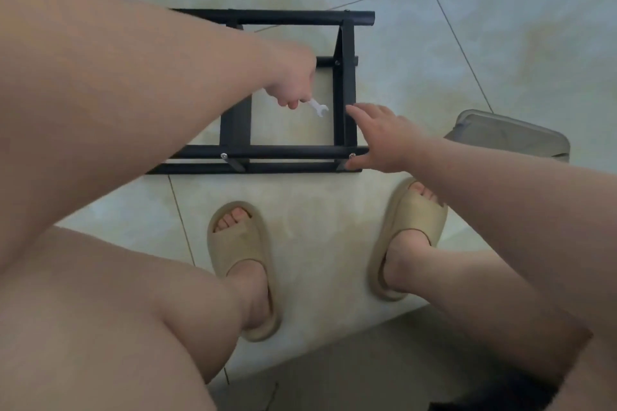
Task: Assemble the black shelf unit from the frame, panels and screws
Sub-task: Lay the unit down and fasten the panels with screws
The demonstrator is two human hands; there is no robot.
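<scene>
The head view looks down on a pale glossy tiled floor (434,60) crossed by thin dark grout lines, the only part of the room in sight. One black metal tube frame (300,17) lies flat on it: round rails joined by two flat crossbars, with bare tile showing through the open middle.

The left hand (293,83) hangs over that opening, its fingers (288,103) clenched round the handle of one small silver open-end wrench (319,107). The tool's open end sticks out to the right of them, above the tile.

The right hand (380,140) holds nothing. Its fingers (360,110) are released and spread, with the tips on the frame's right crossbar and the thumb at the near rail.

Three silver screw heads (223,155) can be counted: one just beside the right thumb, one on the same rail below the left fingers, and one on a farther rail beyond the right fingertips.

Two beige foam slide sandals (233,243) — one on each foot — stand nearer the person than either set of fingers. One grey lidded plastic box (510,133) sits to the right of the right fingers, apart from the frame.
</scene>
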